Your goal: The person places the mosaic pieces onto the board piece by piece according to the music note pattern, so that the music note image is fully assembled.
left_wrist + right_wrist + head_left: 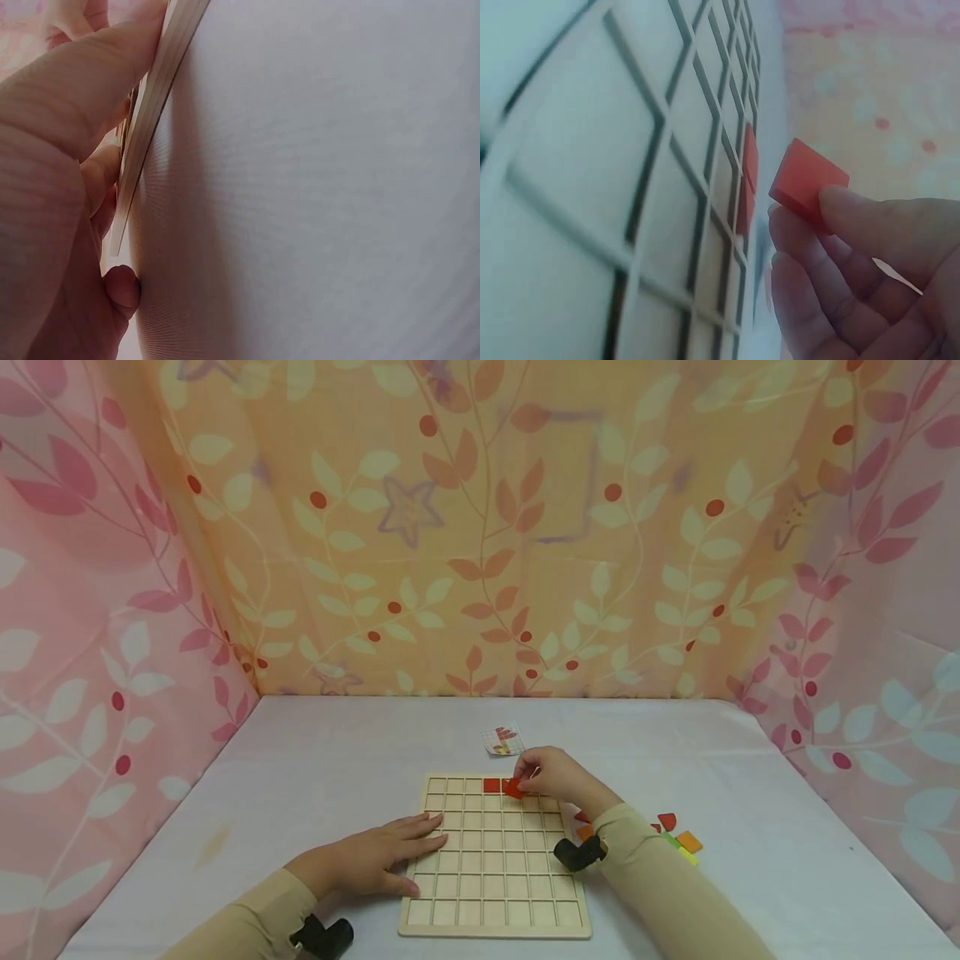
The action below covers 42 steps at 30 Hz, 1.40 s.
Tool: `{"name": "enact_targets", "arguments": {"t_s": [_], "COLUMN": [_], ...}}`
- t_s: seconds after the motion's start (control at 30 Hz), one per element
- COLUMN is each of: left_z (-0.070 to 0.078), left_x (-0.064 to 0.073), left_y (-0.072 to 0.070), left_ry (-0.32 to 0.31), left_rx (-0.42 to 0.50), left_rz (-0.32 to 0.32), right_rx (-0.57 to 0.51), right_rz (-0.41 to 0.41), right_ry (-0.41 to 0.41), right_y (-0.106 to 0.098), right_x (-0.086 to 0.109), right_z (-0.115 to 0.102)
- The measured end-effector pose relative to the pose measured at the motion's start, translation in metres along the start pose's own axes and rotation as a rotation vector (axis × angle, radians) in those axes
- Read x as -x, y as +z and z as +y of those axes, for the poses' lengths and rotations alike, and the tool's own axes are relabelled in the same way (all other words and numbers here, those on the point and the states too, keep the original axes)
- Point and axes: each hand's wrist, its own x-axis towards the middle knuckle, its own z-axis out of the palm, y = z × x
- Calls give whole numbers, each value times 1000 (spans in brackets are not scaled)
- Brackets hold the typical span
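Observation:
My right hand [551, 774] pinches a red square tile [804, 180] between thumb and fingertips, over the far row of a wooden grid board [493, 887]. In the right wrist view the tile is tilted and apart from the board. A red square tile [491, 785] lies in a far-row cell, with another red piece [745, 210] right beside it, mostly hidden by the held tile in the head view. My left hand [367, 860] rests with fingers spread on the board's left edge; the left wrist view shows the thumb [90, 82] against that edge.
Beyond the board lies a small printed card [502, 740] with a coloured pattern on a grid. Several loose pieces, among them an orange tile [689, 841] and a red rounded one [667, 821], lie right of the board, partly behind the right forearm. Patterned curtains [480, 527] surround the white table.

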Motion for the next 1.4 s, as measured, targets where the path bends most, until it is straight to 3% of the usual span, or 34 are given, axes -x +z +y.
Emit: {"name": "enact_targets", "arguments": {"t_s": [0.27,0.6,0.97,1.4], "left_z": [-3,-4,-6,-5], "left_x": [-1,-2,-2,-3], "left_y": [2,3,4,5], "left_ry": [2,10,16,10], "left_rx": [-8,-19,-29,-22], "left_rz": [1,9,17,17], "right_rx": [22,36,65,119], "right_rz": [-18,-38,-48,-63], "right_ry": [-19,30,53,4], "right_y": [19,28,30,31], "right_x": [-12,-17,-17,-19], "right_z": [-6,-14,-17,-14]}}
